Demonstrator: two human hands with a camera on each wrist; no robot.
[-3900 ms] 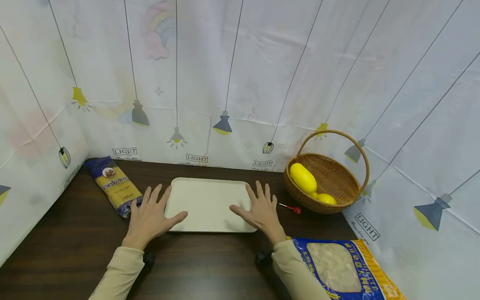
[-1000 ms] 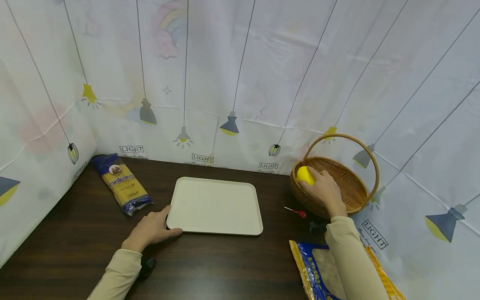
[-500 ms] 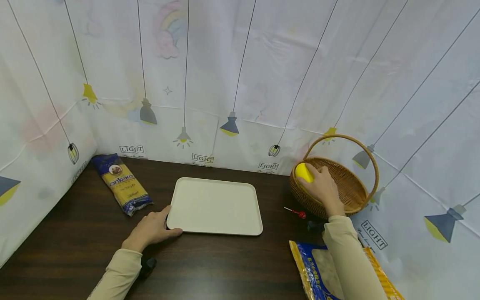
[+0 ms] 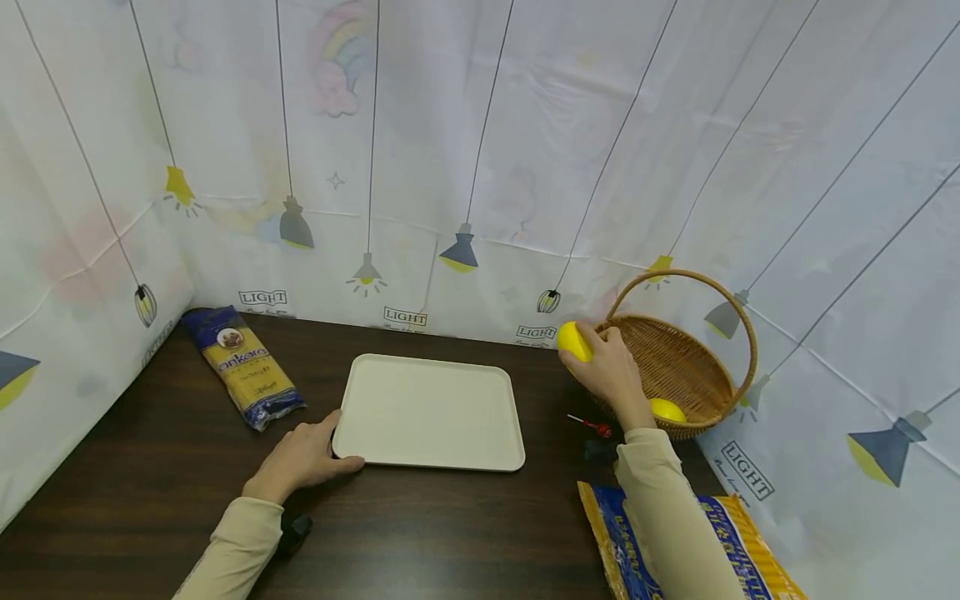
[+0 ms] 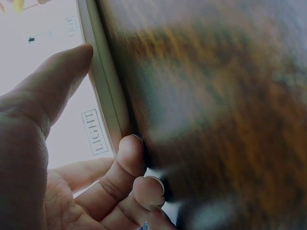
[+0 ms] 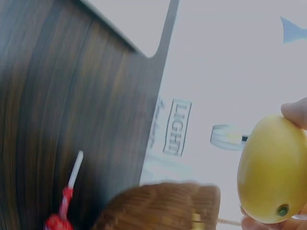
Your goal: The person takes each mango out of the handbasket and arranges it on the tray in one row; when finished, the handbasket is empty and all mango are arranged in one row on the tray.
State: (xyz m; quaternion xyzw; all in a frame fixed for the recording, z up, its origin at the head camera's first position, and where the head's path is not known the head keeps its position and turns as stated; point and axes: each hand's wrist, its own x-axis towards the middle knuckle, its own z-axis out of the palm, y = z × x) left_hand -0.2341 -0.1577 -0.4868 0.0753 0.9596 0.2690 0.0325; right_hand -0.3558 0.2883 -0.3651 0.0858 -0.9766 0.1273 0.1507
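Observation:
A yellow oval fruit [image 4: 573, 341] with a small dark green stem end is in my right hand [image 4: 611, 372]. Fingers and thumb grip it just above the left rim of the wicker basket [image 4: 678, 354], and its far end shows in the right wrist view [image 6: 272, 172]. Inside the basket lies another yellow fruit [image 4: 666, 409], partly hidden by the wrist. My left hand [image 4: 298, 458] holds the near left corner of a cream tray [image 4: 431, 412]. In the left wrist view the thumb lies on the tray's rim [image 5: 103, 81], with curled fingertips [image 5: 148, 191] at its corner.
At the back left lies a blue and yellow ankara pasta packet [image 4: 251, 367]. A red lollipop [image 4: 602, 430] sits in front of the basket. Under the right forearm is a large blue and yellow food bag [image 4: 731, 533]. A printed curtain [image 4: 480, 150] borders the table's back and sides.
From both hands hovering over the tray, my left hand has settled on its corner. My right hand has reached into the basket, gripped the yellow fruit and drawn it up and left past the rim.

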